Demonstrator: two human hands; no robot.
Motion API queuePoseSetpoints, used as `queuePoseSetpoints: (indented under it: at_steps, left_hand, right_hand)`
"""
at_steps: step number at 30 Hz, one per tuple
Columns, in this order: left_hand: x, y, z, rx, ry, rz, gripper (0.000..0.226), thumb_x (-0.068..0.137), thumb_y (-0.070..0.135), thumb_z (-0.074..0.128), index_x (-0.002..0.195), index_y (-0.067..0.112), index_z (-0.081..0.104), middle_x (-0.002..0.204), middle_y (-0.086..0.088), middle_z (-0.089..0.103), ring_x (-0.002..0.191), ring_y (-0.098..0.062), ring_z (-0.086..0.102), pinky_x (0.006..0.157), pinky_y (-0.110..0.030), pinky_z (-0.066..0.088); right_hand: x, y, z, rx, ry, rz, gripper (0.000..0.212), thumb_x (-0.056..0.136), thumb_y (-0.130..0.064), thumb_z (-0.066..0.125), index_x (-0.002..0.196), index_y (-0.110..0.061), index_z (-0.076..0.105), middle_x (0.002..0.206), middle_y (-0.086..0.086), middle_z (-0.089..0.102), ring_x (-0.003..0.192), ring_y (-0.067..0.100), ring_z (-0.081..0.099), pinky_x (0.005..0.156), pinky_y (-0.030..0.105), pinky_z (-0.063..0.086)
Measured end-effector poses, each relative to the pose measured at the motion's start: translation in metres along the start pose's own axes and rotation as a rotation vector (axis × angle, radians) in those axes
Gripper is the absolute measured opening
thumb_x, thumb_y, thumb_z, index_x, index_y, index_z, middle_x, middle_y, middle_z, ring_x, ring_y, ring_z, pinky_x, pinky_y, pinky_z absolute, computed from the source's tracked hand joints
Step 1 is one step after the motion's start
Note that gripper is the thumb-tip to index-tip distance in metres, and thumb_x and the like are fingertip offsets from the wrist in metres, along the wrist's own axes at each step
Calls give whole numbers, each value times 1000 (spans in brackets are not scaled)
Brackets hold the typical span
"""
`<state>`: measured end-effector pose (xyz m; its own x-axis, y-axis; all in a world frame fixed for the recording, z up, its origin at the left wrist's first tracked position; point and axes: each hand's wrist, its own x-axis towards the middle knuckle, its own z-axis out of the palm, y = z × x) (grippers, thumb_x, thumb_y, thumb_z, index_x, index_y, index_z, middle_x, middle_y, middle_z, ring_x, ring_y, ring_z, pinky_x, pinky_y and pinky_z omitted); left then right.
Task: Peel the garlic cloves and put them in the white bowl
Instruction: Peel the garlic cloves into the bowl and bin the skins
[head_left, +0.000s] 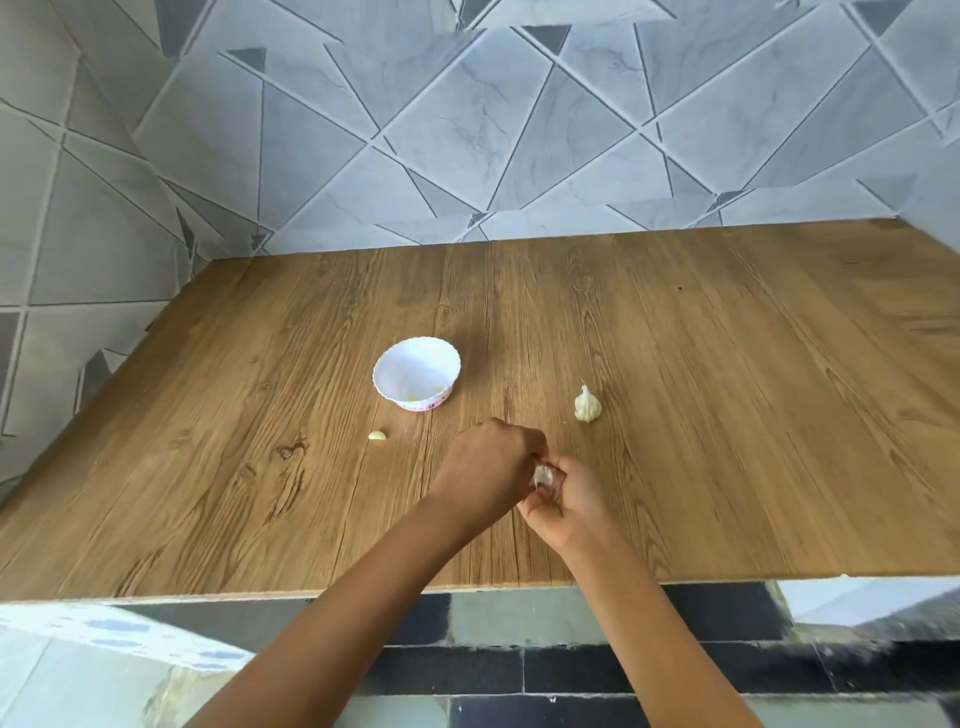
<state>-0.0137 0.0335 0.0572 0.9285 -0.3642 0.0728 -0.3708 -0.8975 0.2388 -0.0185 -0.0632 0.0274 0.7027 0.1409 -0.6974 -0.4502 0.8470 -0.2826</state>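
A garlic clove (543, 475) with papery skin sits between both hands above the wooden table (727, 389). My right hand (569, 501) holds it from below with curled fingers. My left hand (488, 467) pinches at its top, fingers curled over it. The white bowl (415, 376) stands beyond the hands, slightly left, with a couple of pale peeled cloves inside. A garlic bulb (587, 405) lies to the right of the bowl. A single peeled clove (378, 436) lies on the table in front of the bowl, to its left.
Tiled walls close the table at the back and on the left. The table's front edge (363, 590) runs just under my forearms, with a dark tiled floor below.
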Motion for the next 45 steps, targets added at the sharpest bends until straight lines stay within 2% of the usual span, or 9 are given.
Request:
queuePoseSetpoints:
  at_steps: [6, 10, 14, 17, 21, 24, 29, 35, 45]
  left_hand:
    - [-5, 4, -4, 11, 65, 10, 9, 89, 29, 59, 95, 23, 59, 93, 5, 64, 83, -19, 62, 68, -29, 49]
    - [-10, -19, -12, -176, 89, -135, 19, 88, 8, 58, 93, 20, 71, 86, 0, 72, 76, -20, 66, 67, -33, 54]
    - [-34, -69, -9, -115, 18, -381, 38, 87, -9, 47, 110, 12, 69, 105, -5, 71, 95, -18, 65, 85, -28, 52]
    - [-52, -77, 6, -137, -78, -492, 32, 89, -1, 50, 114, 9, 66, 112, -4, 67, 100, -17, 63, 83, -20, 46]
    - [-55, -54, 28, -214, -73, -522, 20, 91, 14, 57, 105, 8, 69, 102, -7, 69, 87, -18, 64, 74, -21, 51]
    - [-42, -36, 39, -230, 31, -492, 20, 92, 15, 56, 103, 7, 71, 98, -7, 70, 84, -19, 65, 74, -23, 51]
    - [-32, -36, 35, -328, 119, -447, 28, 83, -2, 54, 100, 9, 73, 95, -2, 73, 84, -12, 65, 66, -4, 39]
    - [-37, -62, 32, -219, 49, -530, 38, 83, -11, 46, 106, 7, 70, 107, -8, 68, 97, -22, 64, 84, -28, 51]
    - [-20, -45, 39, -251, 90, -301, 38, 88, -10, 48, 117, 9, 66, 118, -6, 66, 102, -17, 64, 87, -19, 49]
  right_hand:
    - [-1, 0, 0, 21, -71, 11, 23, 93, -4, 45, 72, -4, 54, 55, 6, 57, 44, 11, 56, 41, 16, 47]
    - [3, -2, -6, 61, -179, 55, 27, 98, -10, 41, 87, 6, 60, 76, 20, 67, 70, 27, 67, 66, 35, 58]
    - [8, -4, -12, 60, -219, 48, 32, 99, -12, 37, 94, 9, 61, 84, 21, 68, 88, 29, 63, 72, 40, 55]
    - [10, -3, -16, 40, -222, 55, 32, 99, -12, 38, 94, 8, 62, 86, 19, 70, 83, 28, 68, 72, 37, 57]
    - [9, -6, -19, 25, -205, 39, 32, 100, -14, 38, 98, 8, 62, 88, 19, 70, 91, 28, 65, 72, 36, 57]
    - [6, -11, -22, 17, -189, 16, 32, 100, -13, 38, 98, 7, 62, 88, 19, 71, 94, 27, 64, 74, 37, 56]
    - [3, -17, -28, 23, -181, 20, 33, 100, -14, 37, 96, 7, 63, 87, 18, 71, 96, 27, 63, 75, 39, 55]
    - [6, -18, -35, 45, -202, 45, 33, 100, -14, 37, 95, 7, 63, 88, 18, 71, 78, 27, 71, 74, 38, 56]
    - [1, -25, -36, 38, -199, 27, 33, 100, -14, 39, 94, 6, 64, 90, 18, 71, 82, 27, 70, 75, 38, 57]
